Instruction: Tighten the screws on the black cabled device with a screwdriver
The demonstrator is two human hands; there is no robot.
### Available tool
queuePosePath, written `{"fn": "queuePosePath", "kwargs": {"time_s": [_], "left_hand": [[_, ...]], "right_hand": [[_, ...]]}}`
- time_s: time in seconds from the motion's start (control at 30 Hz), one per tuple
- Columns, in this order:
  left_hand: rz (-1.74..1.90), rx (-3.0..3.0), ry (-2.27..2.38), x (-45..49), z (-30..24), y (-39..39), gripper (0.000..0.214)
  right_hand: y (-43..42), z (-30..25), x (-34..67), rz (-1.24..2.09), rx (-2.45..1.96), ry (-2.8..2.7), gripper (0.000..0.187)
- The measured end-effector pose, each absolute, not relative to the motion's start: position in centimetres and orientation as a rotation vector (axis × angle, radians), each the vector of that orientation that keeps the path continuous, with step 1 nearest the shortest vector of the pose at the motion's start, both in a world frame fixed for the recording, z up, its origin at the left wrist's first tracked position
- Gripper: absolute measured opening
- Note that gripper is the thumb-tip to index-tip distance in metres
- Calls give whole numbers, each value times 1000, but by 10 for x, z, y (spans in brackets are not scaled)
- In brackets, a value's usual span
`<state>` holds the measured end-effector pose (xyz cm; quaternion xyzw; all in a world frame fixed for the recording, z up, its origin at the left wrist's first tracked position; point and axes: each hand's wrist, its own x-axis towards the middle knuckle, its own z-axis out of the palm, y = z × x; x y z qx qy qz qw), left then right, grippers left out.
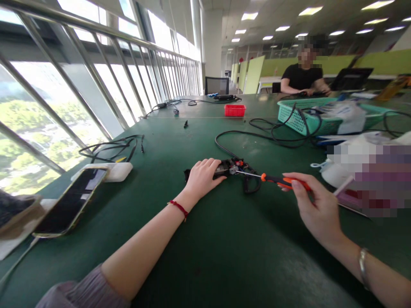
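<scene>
Head cam view, the only one here: the person's left hand (204, 176) lies flat with fingers loosely spread on top of a small black device (224, 169) on the green table (224, 265), pressing it down rather than gripping it. Right hand (316, 209) is curled closed around an orange-handled screwdriver (276, 179), its thin shaft reaching left so the tip sits at the exposed innards just beside the left fingertips.

Risky bits, as a guess: that tip is very close to the left fingers, so a slip off the screw could jab them. The hold-down is light, so a hard twist might skid the device. A black cable (257, 136) loops from the device away from both hands, and snagging it could tug the thing sideways. A phone (69, 201) lies well left of the left forearm, out of harm's way.
</scene>
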<state>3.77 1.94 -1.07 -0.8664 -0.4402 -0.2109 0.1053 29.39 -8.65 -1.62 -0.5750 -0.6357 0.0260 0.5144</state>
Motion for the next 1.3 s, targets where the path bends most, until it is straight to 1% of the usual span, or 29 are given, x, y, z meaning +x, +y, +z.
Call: {"fn": "queuePosePath", "kwargs": {"time_s": [0.73,1.03,1.17,1.3], "left_hand": [[-635,-2555,-1287,37,-12,20,38],[-604,-2550,-1278,38,-11,21,38],[-595,-2539,-1289,38,-11,20,36],[-601,-2544,-1280,38,-10,20,37]], "right_hand": [[-85,-17,295,83,-1399,-1547,28],[-85,-17,299,57,-1414,-1677,32],[-88,-19,296,20,-1303,-1658,27],[-90,-18,292,-140,-1107,-1692,35]]}}
